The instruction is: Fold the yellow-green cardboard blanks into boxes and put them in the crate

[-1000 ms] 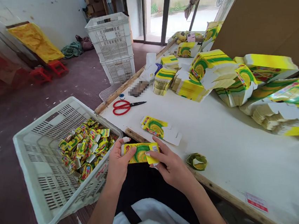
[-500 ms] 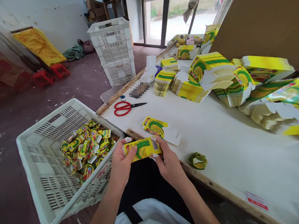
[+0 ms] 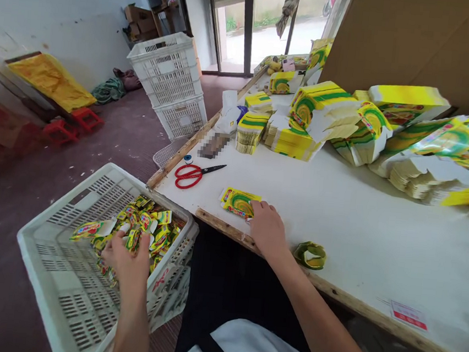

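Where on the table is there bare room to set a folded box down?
The broad white stretch of table between the right hand, the green tape ring and the carton stacks is bare. So is the patch between the scissors and the flat carton. The far edge is crowded.

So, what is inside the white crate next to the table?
The white crate holds a pile of small yellow-green folded boxes at its far end. The left hand rests on the pile and covers some boxes. The near end shows bare slotted floor.
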A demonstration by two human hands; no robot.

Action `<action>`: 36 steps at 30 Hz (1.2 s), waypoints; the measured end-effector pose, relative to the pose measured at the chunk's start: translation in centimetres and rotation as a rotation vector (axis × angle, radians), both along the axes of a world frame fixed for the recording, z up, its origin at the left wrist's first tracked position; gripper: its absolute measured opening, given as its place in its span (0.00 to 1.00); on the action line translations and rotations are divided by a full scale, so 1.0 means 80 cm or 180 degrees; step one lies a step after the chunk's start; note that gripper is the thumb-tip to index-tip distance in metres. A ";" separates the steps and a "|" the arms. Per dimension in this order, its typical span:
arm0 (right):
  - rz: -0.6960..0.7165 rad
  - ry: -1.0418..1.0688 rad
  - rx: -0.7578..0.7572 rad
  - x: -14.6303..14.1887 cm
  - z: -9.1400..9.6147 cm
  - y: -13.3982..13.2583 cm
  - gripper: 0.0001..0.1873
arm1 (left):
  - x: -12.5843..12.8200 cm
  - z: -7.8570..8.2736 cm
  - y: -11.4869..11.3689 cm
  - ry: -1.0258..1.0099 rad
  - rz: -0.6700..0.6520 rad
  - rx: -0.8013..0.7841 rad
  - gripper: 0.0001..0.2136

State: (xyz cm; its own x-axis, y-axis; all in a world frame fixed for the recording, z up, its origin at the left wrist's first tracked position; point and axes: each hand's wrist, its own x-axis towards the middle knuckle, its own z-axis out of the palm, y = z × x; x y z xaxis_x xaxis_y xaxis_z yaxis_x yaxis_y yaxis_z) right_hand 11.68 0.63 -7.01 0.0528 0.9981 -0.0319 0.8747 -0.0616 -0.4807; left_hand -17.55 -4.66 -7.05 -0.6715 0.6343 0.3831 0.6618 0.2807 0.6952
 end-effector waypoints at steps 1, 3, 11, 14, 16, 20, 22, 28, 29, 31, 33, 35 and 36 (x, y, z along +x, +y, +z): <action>-0.0003 0.0006 0.0016 -0.002 -0.002 0.001 0.18 | 0.007 -0.006 -0.002 -0.0070 -0.0154 -0.0049 0.25; -0.0044 -0.0014 0.0041 -0.007 -0.006 0.001 0.19 | 0.031 -0.014 -0.006 -0.0458 -0.0475 -0.0108 0.25; -0.0222 0.0413 0.0371 -0.002 -0.013 -0.004 0.26 | 0.119 -0.009 -0.016 -0.2373 -0.1659 -0.0104 0.23; -0.0222 0.1326 0.0809 0.001 -0.004 -0.016 0.26 | 0.141 -0.003 -0.020 -0.2941 -0.2059 0.0093 0.24; -0.0023 0.2239 0.1025 -0.004 0.008 -0.031 0.26 | 0.156 0.006 -0.021 -0.3328 -0.2359 0.0421 0.26; 0.0878 0.3440 0.0350 -0.031 0.030 -0.074 0.24 | 0.180 0.035 -0.015 -0.3977 -0.2333 0.1203 0.31; 0.1017 0.3994 -0.0007 -0.045 0.036 -0.092 0.23 | 0.187 0.047 -0.011 -0.4135 -0.2192 0.1443 0.28; 0.0721 0.4187 -0.0292 -0.064 0.033 -0.109 0.21 | 0.189 0.049 -0.004 -0.4185 -0.1578 0.1778 0.24; 0.0619 0.4167 -0.0332 -0.065 0.031 -0.109 0.20 | 0.189 0.046 -0.005 -0.4164 -0.1466 0.1717 0.24; 0.0413 0.4151 -0.0428 -0.066 0.027 -0.107 0.19 | 0.189 0.041 -0.007 -0.4018 -0.1325 0.1503 0.24; 0.0309 0.4132 -0.0492 -0.065 0.024 -0.104 0.18 | 0.190 0.036 -0.009 -0.3742 -0.1301 0.1258 0.26; 0.0267 0.4124 -0.0450 -0.061 0.022 -0.101 0.17 | 0.191 0.031 -0.013 -0.3460 -0.1378 0.1048 0.29; 0.0257 0.4128 -0.0402 -0.059 0.021 -0.100 0.17 | 0.191 0.028 -0.014 -0.3348 -0.1445 0.0932 0.30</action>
